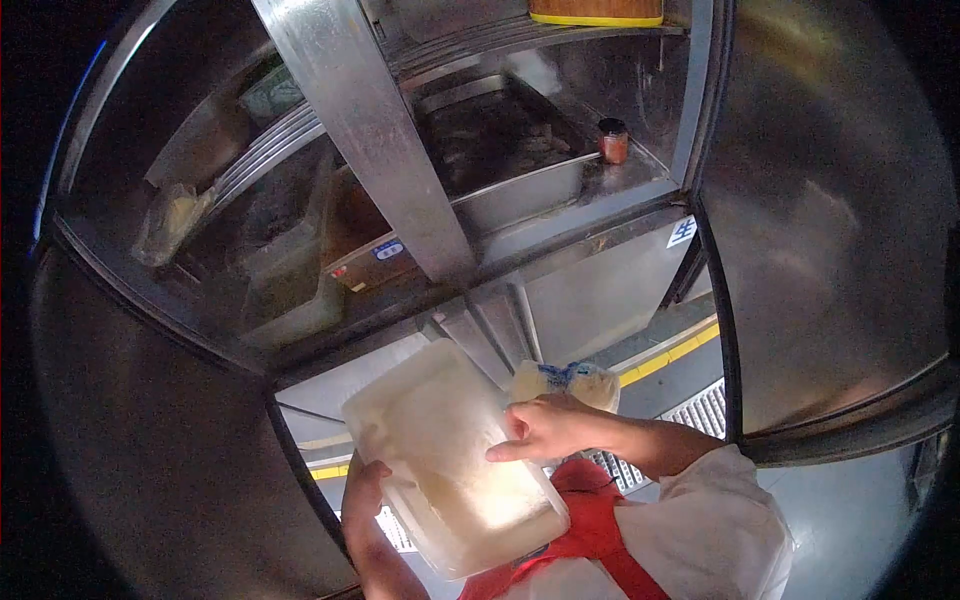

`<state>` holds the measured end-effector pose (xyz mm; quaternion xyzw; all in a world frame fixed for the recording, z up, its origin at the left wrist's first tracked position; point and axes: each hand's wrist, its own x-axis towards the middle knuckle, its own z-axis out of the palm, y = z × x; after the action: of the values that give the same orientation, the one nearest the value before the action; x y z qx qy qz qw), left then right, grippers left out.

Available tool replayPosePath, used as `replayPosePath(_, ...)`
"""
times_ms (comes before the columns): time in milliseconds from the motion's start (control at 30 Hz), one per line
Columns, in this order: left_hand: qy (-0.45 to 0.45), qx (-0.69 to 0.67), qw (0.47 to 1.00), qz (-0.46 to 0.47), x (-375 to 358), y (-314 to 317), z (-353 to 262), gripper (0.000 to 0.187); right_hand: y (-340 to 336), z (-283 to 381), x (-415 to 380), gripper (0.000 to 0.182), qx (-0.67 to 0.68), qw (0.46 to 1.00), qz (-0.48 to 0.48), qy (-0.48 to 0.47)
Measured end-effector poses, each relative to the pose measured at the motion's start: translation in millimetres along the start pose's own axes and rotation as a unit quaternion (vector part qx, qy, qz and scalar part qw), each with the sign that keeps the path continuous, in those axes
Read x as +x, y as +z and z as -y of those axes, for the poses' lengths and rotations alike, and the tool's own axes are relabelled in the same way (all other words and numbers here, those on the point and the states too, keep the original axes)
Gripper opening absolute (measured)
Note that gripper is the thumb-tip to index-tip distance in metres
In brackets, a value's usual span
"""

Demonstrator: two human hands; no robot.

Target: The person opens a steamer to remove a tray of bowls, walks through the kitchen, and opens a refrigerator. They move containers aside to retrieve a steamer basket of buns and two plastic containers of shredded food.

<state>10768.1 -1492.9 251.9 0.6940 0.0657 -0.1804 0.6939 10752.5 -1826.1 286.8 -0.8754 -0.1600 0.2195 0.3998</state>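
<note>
A white translucent plastic container (430,415), rectangular and deep, is tilted in front of my body. Something pale lies in its lower part, under a bright glare, and I cannot make out what. My left hand (368,500) is closed on the container's left rim. At the opposite rim my right hand (548,428) is closed, its thumb reaching over the inside. A clear plastic bag (590,385) with blue print and pale contents shows just beyond the right hand, partly covered by it. Whether those fingers also hold the bag is hidden.
A steel cabinet stands open ahead, with a central post (365,130). On its upper shelf are a deep metal tray (525,195), a small red jar (613,142) and a labelled box (370,262). Open doors (830,250) flank me. Yellow floor tape (670,355) runs below.
</note>
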Motion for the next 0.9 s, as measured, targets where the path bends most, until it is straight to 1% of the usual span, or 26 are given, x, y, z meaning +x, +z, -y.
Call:
replayPosePath(67,0.032,0.027,0.999,0.013,2.3,5.3,-0.8,0.073,-8.5,0.1,0.7,0.060,0.002,0.999,0.028,0.040)
replayPosePath(167,0.078,0.129,0.989,0.012,6.8,19.9,-9.4,0.066,-4.7,-25.6,13.4,0.047,0.023,0.996,0.062,0.054)
replayPosePath(267,0.051,0.190,0.980,-0.035,11.5,40.0,-20.7,0.059,12.2,-46.7,19.7,0.037,0.055,0.994,0.041,0.079)
replayPosePath(367,0.067,0.169,0.983,0.007,14.8,51.0,-23.9,0.057,26.6,-66.7,20.2,0.034,0.160,0.987,0.003,-0.020)
replayPosePath(400,0.068,0.162,0.984,0.011,16.5,53.7,-25.8,0.058,29.6,-68.9,19.8,0.032,0.179,0.984,-0.010,0.005)
replayPosePath(467,0.067,0.149,0.986,0.016,17.3,55.2,-24.1,0.058,24.4,-72.3,19.2,0.036,0.123,0.989,0.029,0.074)
replayPosePath(567,0.019,0.115,0.993,-0.001,21.0,44.8,-8.0,0.060,-1.1,-38.3,-2.8,0.040,0.175,0.983,0.010,0.046)
replayPosePath(600,0.000,0.103,0.995,-0.006,20.5,41.9,-2.8,0.061,0.9,-44.1,-1.5,0.041,0.167,0.984,0.016,0.061)
replayPosePath(633,0.043,0.067,0.997,0.015,17.2,43.7,-0.1,0.067,6.7,-53.0,1.0,0.042,0.157,0.984,0.021,0.076)
replayPosePath(667,0.063,0.056,0.996,0.004,13.0,44.7,1.0,0.069,9.5,-61.0,4.8,0.044,0.149,0.984,0.026,0.090)
replayPosePath(700,0.082,0.047,0.996,-0.008,6.5,46.4,0.5,0.070,2.2,-45.7,-4.2,0.044,0.148,0.985,-0.004,0.089)
replayPosePath(767,0.127,0.050,0.990,-0.029,-7.4,51.2,-1.6,0.071,9.9,-64.1,1.2,0.044,0.150,0.984,-0.017,0.095)
replayPosePath(833,0.121,0.043,0.991,-0.042,-14.5,53.1,-5.0,0.071,8.7,-59.7,-0.7,0.043,0.174,0.980,-0.031,0.091)
replayPosePath(900,0.131,0.023,0.990,-0.048,-16.6,48.8,-0.7,0.070,7.4,-60.9,1.2,0.042,0.156,0.983,-0.015,0.096)
